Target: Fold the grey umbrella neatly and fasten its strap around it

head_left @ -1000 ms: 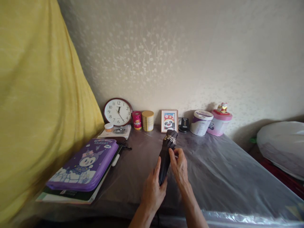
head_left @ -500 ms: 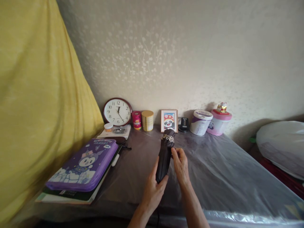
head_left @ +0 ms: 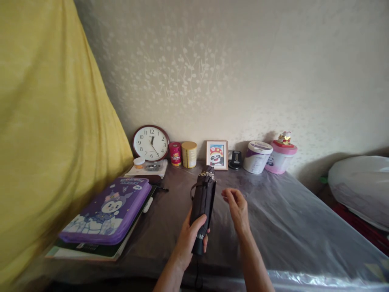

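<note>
A folded black umbrella [head_left: 203, 198] with a pale patterned band near its far end points away from me over the table. My left hand [head_left: 191, 235] is wrapped round its handle end, fingers closed on it. My right hand [head_left: 236, 207] hovers just right of the umbrella, apart from it, with fingers loosely curled and nothing in them. A thin strap loop hangs off the umbrella's left side.
The table [head_left: 273, 227] has a clear plastic cover. A purple cartoon case [head_left: 109, 211] lies on books at left. Along the wall stand a clock [head_left: 150, 142], two small tins [head_left: 182, 154], a panda picture [head_left: 216, 155], two tubs [head_left: 269, 157]. Yellow curtain [head_left: 42, 142] hangs left; a white bag [head_left: 361, 182] sits right.
My right hand has let go of the umbrella and drawn off to the right. My left hand has shifted the umbrella slightly left and gripped its handle more fully.
</note>
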The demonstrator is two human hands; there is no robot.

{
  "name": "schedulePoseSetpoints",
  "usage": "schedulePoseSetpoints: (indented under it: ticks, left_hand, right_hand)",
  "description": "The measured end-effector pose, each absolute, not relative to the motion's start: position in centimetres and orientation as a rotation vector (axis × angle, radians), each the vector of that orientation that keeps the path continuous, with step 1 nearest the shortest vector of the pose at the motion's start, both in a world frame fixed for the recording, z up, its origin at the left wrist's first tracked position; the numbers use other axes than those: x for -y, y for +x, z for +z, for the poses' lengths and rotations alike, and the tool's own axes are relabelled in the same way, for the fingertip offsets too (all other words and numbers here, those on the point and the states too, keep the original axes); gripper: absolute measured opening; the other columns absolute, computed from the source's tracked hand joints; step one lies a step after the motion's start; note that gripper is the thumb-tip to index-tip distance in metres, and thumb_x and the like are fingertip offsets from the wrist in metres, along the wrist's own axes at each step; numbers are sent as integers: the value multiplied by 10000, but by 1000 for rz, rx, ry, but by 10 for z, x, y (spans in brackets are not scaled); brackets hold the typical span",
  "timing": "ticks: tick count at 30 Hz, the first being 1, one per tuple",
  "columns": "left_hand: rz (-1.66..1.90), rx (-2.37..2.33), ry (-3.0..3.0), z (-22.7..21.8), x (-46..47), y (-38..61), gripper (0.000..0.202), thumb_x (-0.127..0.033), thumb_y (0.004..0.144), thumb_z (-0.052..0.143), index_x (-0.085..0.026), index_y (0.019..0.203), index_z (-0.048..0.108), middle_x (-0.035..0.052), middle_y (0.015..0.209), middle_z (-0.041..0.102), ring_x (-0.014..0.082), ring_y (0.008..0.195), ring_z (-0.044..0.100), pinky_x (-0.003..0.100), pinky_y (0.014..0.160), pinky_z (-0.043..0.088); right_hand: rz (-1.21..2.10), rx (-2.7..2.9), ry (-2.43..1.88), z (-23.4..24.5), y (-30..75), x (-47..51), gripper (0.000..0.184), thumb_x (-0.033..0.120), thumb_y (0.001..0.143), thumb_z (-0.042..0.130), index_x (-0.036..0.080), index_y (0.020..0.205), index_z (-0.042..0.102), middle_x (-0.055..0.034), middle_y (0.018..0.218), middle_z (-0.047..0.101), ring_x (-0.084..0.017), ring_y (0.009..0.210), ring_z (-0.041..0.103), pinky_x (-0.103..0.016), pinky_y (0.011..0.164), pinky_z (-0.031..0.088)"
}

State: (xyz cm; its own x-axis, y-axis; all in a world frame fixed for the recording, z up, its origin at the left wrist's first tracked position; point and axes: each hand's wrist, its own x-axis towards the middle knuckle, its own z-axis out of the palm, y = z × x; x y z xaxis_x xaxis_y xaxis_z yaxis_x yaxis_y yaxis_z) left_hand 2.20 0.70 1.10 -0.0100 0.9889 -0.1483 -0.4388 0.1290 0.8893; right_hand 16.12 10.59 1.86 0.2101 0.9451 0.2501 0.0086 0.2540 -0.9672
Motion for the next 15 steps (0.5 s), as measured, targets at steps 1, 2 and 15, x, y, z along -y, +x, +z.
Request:
schedulePoseSetpoints:
  ticks: [1, 2, 15]
  left_hand:
    - [1314, -965, 746, 11, -7, 22, 370, -429, 794, 567, -173, 1045, 475, -27, 635, 564, 62, 373, 445, 177, 320, 370]
    - [1312, -966, 742, 10, -8, 23, 358, -429, 795, 566, -169, 1025, 479, -24, 635, 570, 63, 371, 446, 179, 319, 372]
    - [1245, -940, 702, 11, -7, 22, 417, -444, 807, 538, -139, 1084, 468, 70, 825, 672, 84, 373, 525, 188, 310, 398]
  right_hand:
    - [961, 1156, -1055, 20, 158, -104, 310, 480, 750, 584, 176, 811, 602, -64, 805, 648, -212, 795, 607, -364, 756, 482]
    - [1006, 1164, -1021, 22, 155, -102, 309, 475, 759, 580, 174, 825, 603, -64, 817, 653, -211, 807, 612, -358, 756, 485]
    - [1052, 1480, -1191, 21, 154, -98, 340, 468, 760, 556, 180, 884, 686, -32, 739, 674, -142, 530, 554, -246, 471, 418]
